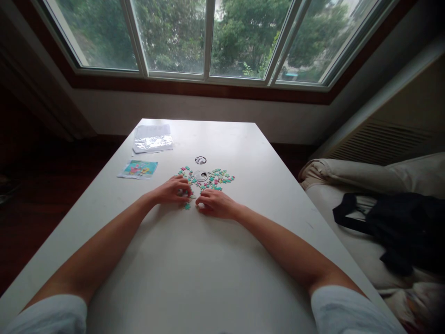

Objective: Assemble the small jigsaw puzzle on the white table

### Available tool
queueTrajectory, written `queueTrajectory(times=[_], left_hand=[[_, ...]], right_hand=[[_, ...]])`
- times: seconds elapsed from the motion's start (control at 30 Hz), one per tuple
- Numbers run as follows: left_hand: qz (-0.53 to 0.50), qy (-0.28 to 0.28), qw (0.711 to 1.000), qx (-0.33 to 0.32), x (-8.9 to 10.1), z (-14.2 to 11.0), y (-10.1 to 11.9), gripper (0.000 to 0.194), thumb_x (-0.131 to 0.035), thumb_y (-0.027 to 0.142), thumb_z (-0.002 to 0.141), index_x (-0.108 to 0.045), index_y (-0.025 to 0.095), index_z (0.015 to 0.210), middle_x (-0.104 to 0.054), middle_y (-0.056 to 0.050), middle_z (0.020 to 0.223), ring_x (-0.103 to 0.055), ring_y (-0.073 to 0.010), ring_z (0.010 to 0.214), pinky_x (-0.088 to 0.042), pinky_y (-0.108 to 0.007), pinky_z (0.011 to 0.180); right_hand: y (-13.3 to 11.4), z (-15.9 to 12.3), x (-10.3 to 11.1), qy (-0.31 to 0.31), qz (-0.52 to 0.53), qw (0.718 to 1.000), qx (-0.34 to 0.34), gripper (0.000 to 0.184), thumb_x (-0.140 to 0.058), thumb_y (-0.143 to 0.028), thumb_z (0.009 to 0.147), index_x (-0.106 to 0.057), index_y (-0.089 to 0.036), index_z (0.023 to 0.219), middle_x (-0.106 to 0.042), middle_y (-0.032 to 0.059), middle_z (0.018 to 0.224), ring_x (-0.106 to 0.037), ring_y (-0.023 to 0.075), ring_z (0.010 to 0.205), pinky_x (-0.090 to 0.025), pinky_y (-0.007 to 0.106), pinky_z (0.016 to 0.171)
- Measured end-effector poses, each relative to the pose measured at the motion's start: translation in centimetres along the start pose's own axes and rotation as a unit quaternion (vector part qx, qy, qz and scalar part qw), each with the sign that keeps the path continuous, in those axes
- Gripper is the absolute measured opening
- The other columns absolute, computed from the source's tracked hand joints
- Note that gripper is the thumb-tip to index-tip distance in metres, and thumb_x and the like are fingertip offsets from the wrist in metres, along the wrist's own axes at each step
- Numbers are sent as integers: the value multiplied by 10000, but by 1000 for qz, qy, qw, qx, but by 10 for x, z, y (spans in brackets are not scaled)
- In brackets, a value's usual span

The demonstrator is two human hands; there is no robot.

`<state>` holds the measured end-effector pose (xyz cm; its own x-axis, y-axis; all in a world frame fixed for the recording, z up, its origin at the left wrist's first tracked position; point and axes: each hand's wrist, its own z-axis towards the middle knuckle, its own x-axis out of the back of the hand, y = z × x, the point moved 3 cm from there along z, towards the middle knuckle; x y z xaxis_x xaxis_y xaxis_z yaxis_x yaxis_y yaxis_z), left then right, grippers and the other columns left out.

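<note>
Mid-frame, I'm apparently sorting pieces (217, 181), curling my left hand (174, 189) and right hand (218, 203) along their lower edge; whether either is gripping one, I can't tell. Separating them is calling for light pinching.

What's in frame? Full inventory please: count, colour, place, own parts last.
Table: 1, white, centre
Small pieces: many, mostly green with red and yellow, mid-table
Round items: 2, grey and dark, among and just beyond the pieces
Picture sheet: 1, teal print, table's left
Clear packet: 1, whitish, far-left corner
Window: 1, white frame, brown surround, ahead
Trees: several, green, outside
Wall: pale, below window
Floor: dark red-brown, left
Slatted panel: 1, beige, right
Sofa: 1, cream, right
Dark fabric item: 1, near-black, on sofa
Sleeves: 2, pale, bottom corners
Left hand: 1, bare, at the pieces
Right hand: 1, bare, at their near edge
</note>
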<state>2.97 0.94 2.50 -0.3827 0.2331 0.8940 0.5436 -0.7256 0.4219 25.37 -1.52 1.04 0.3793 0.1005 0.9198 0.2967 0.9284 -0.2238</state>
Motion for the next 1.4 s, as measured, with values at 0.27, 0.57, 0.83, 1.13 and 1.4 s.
queueTrajectory(times=[0.27, 0.57, 0.83, 1.13, 1.4], left_hand=[[-1, -7, 1000, -9, 1, 1, 0, 223, -656, 446, 917, -739, 246, 971, -657, -45, 916, -547, -199, 936, -397, -316, 925], [4, 46, 999, -7, -5, 2, -4, 260, -600, 441, 960, -749, 230, 930, -665, -59, 886, -575, -192, 892, -422, -327, 893], [37, 74, 996, 14, 0, 1, -5, 259, -636, 439, 927, -702, 211, 825, -636, -47, 866, -575, -183, 852, -422, -333, 861], [61, 39, 997, 10, 1, 2, 2, 247, -664, 418, 893, -650, 213, 756, -645, -34, 827, -586, -186, 852, -416, -321, 846], [67, -55, 996, 4, 14, -6, 24, 213, -742, 377, 794, -622, 232, 695, -637, 8, 682, -569, -168, 658, -368, -303, 685]], right_hand=[[1, -1, -1, 9, -34, 999, 4, 180, -558, -342, 1013, -672, -208, 973, -640, 53, 905, -572, 173, 854, -413, 284, 794], [4, -2, -2, 39, -41, 998, -26, 188, -520, -244, 1007, -619, -204, 852, -614, 40, 848, -521, 163, 786, -371, 282, 745], [-8, -1, -2, 17, -64, 997, -38, 176, -569, -335, 996, -653, -215, 1094, -620, 78, 983, -527, 212, 916, -392, 324, 792], [-8, 0, -4, 18, -65, 998, -10, 224, -551, -404, 1015, -688, -231, 1047, -617, 76, 960, -512, 214, 917, -383, 347, 825], [5, -2, -8, 32, -102, 992, -71, 180, -554, -339, 1005, -672, -209, 967, -636, 70, 911, -513, 210, 896, -377, 330, 788]])
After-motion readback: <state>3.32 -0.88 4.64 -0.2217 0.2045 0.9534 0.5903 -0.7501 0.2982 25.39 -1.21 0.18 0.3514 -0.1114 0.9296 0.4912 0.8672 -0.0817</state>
